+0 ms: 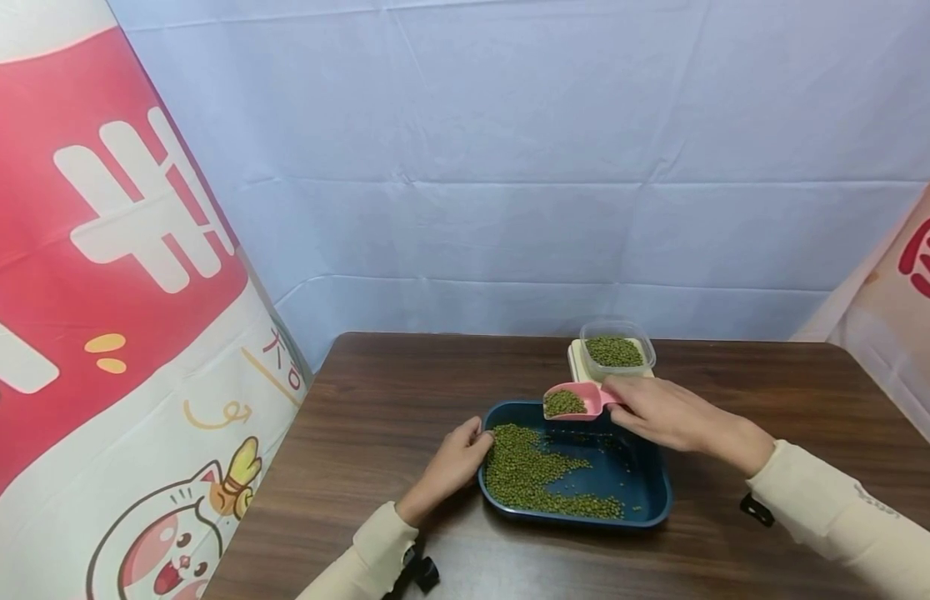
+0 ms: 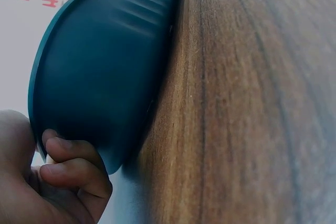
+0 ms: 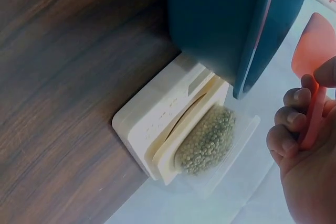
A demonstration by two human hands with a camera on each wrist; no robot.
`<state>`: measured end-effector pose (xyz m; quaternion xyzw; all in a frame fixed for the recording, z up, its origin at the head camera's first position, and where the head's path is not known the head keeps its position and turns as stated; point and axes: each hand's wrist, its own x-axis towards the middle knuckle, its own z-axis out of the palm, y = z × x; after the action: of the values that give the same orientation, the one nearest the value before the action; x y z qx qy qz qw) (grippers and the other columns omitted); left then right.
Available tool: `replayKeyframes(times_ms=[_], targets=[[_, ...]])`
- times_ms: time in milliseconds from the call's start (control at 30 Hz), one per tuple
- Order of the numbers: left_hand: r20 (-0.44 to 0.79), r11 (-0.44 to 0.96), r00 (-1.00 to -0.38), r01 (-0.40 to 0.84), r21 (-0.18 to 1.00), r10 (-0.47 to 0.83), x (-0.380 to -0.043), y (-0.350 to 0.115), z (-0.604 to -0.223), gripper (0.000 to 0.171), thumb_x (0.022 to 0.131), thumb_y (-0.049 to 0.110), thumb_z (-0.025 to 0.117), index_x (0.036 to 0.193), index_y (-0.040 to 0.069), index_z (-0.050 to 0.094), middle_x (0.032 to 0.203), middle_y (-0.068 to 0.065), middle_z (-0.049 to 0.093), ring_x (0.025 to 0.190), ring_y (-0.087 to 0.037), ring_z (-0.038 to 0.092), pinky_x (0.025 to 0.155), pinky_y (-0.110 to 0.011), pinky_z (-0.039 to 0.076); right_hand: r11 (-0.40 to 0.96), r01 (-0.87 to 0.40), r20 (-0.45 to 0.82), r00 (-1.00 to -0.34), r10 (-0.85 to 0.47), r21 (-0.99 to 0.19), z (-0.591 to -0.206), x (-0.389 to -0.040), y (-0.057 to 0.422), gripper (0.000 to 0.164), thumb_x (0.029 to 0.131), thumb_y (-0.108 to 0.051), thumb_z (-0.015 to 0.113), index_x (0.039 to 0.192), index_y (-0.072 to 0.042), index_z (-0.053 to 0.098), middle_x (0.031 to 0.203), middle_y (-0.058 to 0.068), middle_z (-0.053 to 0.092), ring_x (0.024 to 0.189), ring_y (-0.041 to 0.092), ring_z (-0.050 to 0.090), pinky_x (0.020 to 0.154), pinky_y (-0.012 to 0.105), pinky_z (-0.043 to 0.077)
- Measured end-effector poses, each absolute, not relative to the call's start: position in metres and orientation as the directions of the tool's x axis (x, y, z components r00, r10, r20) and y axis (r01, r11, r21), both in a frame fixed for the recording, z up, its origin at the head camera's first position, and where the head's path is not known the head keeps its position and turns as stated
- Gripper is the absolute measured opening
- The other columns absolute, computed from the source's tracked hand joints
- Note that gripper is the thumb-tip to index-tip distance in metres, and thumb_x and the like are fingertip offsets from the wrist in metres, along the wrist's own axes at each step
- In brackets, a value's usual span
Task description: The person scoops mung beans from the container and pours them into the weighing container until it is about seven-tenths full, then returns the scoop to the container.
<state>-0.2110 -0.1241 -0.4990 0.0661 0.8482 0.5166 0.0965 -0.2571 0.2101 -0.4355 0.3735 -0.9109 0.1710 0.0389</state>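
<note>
My right hand (image 1: pixel 656 410) grips the handle of a pink scoop (image 1: pixel 596 400), its fingers curled round it in the right wrist view. Green mung beans (image 1: pixel 564 403) fill the front of the scoop, which is held over the far rim of a dark blue tray (image 1: pixel 660 500). More beans (image 1: pixel 521 467) lie in the tray, heaped toward its left and near sides. At the tray's left rim, my left hand (image 1: pixel 453 460) pinches the edge between thumb and curled fingers (image 2: pixel 73 171). Just beyond the scoop, a clear plastic container (image 1: pixel 647 340) holds beans too.
Beneath the clear container is a cream-coloured kitchen scale (image 3: pixel 152 114), close behind the tray. All of it stands on a dark wooden table (image 1: pixel 405 392). A pale cloth (image 1: pixel 472 233) hangs behind the table's back edge, and a printed banner (image 1: pixel 157 375) hangs at left.
</note>
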Motion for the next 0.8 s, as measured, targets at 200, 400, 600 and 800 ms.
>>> replayKeyframes(times_ms=[200,400,600,800], targets=[[-0.096,0.460,-0.972,0.012,0.888,0.212,-0.211,-0.124,-0.498,0.030,0.100,0.029,0.045,0.078,0.012,0.037,0.056,0.003,0.035,0.038,-0.010,0.032,0.034,-0.021,0.029,0.668,-0.689,0.211,-0.724,-0.657,-0.281,-0.434,-0.259,0.213,0.011,0.093,-0.021,0.060,0.101,-0.024,0.053,0.077,-0.010,0.046,0.063,0.007,0.043,0.056,0.025,0.038],[-0.100,0.455,-0.973,0.007,0.891,0.210,-0.210,-0.124,-0.498,0.030,0.100,0.030,0.045,0.078,0.012,0.037,0.056,0.003,0.035,0.038,-0.010,0.032,0.034,-0.021,0.029,0.671,-0.687,0.232,-0.726,-0.647,-0.278,-0.433,-0.260,0.217,0.015,0.093,-0.020,0.060,0.106,-0.024,0.054,0.080,-0.011,0.048,0.063,0.007,0.044,0.057,0.025,0.038],[-0.101,0.453,-0.971,0.009,0.891,0.217,-0.211,-0.124,-0.499,0.030,0.100,0.031,0.045,0.079,0.012,0.037,0.056,0.003,0.035,0.039,-0.011,0.032,0.035,-0.021,0.029,0.681,-0.680,0.242,-0.733,-0.636,-0.271,-0.432,-0.262,0.220,0.024,0.093,-0.020,0.060,0.117,-0.016,0.057,0.083,-0.010,0.050,0.069,0.008,0.047,0.062,0.028,0.040],[-0.098,0.456,-0.970,0.014,0.890,0.221,-0.211,-0.125,-0.500,0.031,0.101,0.032,0.045,0.079,0.011,0.036,0.056,0.003,0.034,0.039,-0.011,0.032,0.036,-0.022,0.030,0.708,-0.639,0.223,-0.769,-0.599,-0.301,-0.431,-0.264,0.224,0.014,0.095,-0.021,0.058,0.108,-0.019,0.056,0.074,-0.009,0.047,0.062,0.007,0.046,0.056,0.026,0.040]])
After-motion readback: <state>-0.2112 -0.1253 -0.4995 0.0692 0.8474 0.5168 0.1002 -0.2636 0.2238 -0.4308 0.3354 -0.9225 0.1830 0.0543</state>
